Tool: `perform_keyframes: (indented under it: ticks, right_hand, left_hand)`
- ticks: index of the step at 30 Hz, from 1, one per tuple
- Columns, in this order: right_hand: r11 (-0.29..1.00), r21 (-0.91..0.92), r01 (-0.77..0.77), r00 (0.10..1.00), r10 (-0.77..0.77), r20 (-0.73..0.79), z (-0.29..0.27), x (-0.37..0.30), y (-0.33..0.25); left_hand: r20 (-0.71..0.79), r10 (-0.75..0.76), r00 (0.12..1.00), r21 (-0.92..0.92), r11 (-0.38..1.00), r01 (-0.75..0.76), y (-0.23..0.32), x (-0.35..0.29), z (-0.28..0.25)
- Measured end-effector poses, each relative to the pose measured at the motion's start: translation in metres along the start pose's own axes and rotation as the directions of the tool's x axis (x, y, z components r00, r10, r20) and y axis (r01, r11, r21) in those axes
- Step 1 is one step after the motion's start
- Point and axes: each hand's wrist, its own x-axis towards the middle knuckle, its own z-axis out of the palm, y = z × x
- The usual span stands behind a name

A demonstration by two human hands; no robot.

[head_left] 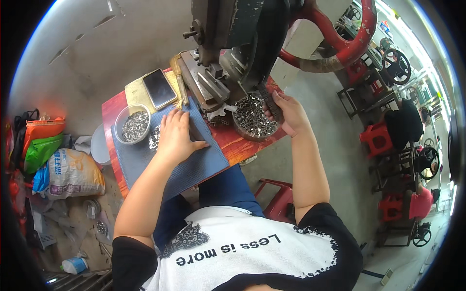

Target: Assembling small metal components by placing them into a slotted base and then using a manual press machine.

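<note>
My left hand point(176, 136) lies over the blue textured mat point(204, 155), its fingers stretched out and its thumb spread to the right. Beside its fingers is a small pile of shiny metal pieces point(154, 138), partly covered by the hand. To the left stands a clear round tub point(118, 127) of similar pieces. My right hand point(291, 114) is closed round the dark ribbed handle point(270, 103) of the hand press point(228, 29). Below that handle sits a round bowl point(252, 137) filled with small metal parts. The press's tooling point(213, 85) is between the two hands.
A phone point(159, 88) lies on yellow cloth at the table's back left, near a brush point(178, 77). A red handwheel point(340, 53) juts out at upper right. Bags and a white sack point(73, 174) lie on the left floor. A red stool point(276, 200) stands right of my legs.
</note>
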Motion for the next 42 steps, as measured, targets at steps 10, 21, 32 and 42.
perform_keyframes:
  ticks: [10, 21, 32, 42]
  right_hand:
    - [0.565, -0.542, 0.622, 0.755, -0.25, 0.606, 0.146, -0.035, 0.078]
    - [0.391, -0.683, 0.617, 0.78, -0.421, 0.463, 0.172, 0.006, 0.099]
    - [0.157, -0.757, 0.635, 0.758, -0.316, 0.57, 0.166, 0.015, 0.094]
    - [0.773, -0.539, 0.334, 0.92, -0.143, 0.365, 0.157, -0.029, 0.107]
  left_hand:
    - [-0.464, -0.092, 0.881, -0.364, 0.926, -0.095, -0.04, -0.047, -0.037]
    - [-0.261, -0.077, 0.962, -0.342, 0.939, -0.018, -0.069, -0.124, -0.01]
    - [-0.24, -0.058, 0.969, -0.364, 0.931, -0.035, -0.064, -0.075, -0.012]
    - [-0.199, -0.113, 0.974, -0.257, 0.965, 0.06, -0.054, -0.057, -0.002]
